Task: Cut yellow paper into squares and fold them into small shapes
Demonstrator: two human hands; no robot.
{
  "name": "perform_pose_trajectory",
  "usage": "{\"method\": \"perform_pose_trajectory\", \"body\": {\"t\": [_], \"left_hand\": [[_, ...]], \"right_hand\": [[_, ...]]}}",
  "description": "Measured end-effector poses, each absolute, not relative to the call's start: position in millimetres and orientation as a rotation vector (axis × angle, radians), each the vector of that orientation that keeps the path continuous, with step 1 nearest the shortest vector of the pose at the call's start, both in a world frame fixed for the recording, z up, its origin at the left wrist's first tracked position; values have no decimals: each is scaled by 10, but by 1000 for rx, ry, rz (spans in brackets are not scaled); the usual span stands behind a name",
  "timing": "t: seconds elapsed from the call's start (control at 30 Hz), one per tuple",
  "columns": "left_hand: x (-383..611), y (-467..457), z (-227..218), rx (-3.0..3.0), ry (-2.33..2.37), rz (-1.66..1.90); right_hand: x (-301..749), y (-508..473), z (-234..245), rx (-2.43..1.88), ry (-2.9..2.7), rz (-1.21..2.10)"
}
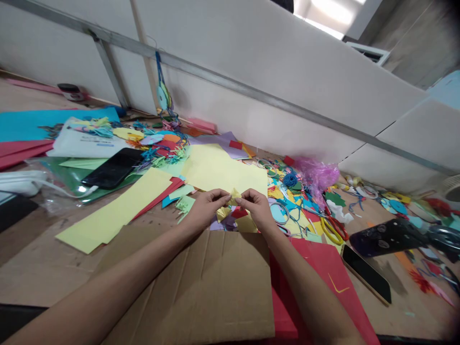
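Your left hand [205,209] and right hand [257,208] pinch a small folded piece of yellow paper [233,195] at the fingertips, above a cardboard sheet [201,282]. Caution: uneven or slackened pressure may release the fold, dropping the piece among the loose paper scraps [287,206].

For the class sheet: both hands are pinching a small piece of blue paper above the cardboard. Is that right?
No, it is yellow, as the head view shows: the left hand and right hand pinch a small piece of yellow paper above the cardboard.
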State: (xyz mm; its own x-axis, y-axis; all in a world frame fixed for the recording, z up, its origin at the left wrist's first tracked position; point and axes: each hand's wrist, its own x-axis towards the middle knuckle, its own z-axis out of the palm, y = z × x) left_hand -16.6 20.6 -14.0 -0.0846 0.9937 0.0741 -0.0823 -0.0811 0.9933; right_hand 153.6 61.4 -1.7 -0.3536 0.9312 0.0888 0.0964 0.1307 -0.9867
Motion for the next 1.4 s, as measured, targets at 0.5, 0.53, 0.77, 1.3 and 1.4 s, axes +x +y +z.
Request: {"method": "perform_pose_trajectory", "body": {"t": [0.5,0.53,0.77,1.3,1.4], "left_hand": [[-189,224,-181,1177,1210,1315],[-193,225,-184,1186,1218,1312],[-217,200,-220,1066,1233,1348],[-262,207,-154,1325,1278,1235],[-300,202,-140,1505,1333,1199]], "right_hand": [[1558,623,-4,-978,-1572,1350],[1555,624,-9,-977,-1567,1352],[1545,637,-40,-995,-1594,1411],[1592,654,13,-917,-1642,1291],[1625,657,45,-890,-1821,1083]]}}
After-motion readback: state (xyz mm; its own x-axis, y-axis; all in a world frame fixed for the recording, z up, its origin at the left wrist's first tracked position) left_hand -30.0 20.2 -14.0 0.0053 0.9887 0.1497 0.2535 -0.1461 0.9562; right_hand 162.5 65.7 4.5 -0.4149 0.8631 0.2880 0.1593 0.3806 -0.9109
